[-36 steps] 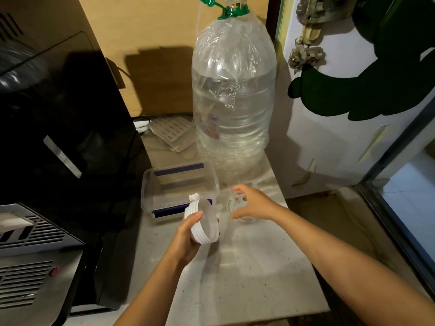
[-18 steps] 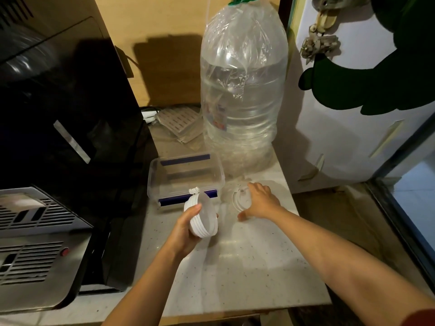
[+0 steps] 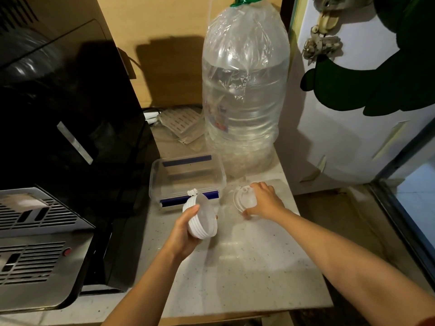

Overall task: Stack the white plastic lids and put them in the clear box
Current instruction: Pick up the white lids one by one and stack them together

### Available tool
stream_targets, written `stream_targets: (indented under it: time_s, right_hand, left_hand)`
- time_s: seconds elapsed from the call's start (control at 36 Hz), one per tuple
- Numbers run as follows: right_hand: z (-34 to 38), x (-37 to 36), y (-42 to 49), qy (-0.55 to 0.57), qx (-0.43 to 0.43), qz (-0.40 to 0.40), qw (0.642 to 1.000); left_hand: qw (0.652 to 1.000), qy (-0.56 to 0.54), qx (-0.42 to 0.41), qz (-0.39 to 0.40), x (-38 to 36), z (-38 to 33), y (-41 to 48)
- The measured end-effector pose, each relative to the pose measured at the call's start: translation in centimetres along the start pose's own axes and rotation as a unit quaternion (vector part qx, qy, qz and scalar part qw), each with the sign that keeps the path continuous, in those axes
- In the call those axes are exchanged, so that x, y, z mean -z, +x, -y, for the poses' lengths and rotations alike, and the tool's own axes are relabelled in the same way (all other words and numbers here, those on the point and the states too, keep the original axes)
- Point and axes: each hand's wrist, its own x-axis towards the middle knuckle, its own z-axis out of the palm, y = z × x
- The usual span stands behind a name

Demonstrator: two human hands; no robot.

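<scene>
Left hand (image 3: pixel 182 234) clenched on tilted stack of white ribbed lids (image 3: pixel 202 218), roughly five; right hand (image 3: pixel 264 201) grasping one lid (image 3: pixel 244 199) on counter (image 3: pixel 247 267); one clear box (image 3: pixel 187 176).

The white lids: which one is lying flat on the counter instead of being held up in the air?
The single lid under the right hand, right of the clear box. The others form a stack gripped on edge in the left hand.
</scene>
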Motion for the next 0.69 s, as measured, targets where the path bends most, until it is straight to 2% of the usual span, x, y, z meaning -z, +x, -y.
stream_targets:
  time_s: [0.17,0.31,0.44,0.56,0.69]
  right_hand:
    - [-0.1,1.4,-0.6,0.088,0.02,-0.029,0.995]
    - [1.2,3.2,-1.6,0.247,0.037,-0.047,0.967]
    - [3.3,5.3,-3.5,0.463,0.064,0.05,0.883]
    - [4.9,6.0,-4.8,0.615,0.075,0.153,0.77]
    - [5.9,5.7,-5.4,0.717,0.038,0.25,0.65]
  left_hand:
    - [0.999,-0.034,-0.004,0.014,-0.6,-0.5,0.2]
    - [0.998,-0.047,-0.021,0.027,-1.2,-1.0,0.5]
    - [0.997,-0.053,-0.039,0.034,-1.3,-1.4,1.0]
    - [0.997,-0.06,-0.04,0.026,-1.7,-1.6,1.2]
    - [0.996,-0.069,-0.041,0.037,-2.1,-1.7,1.2]
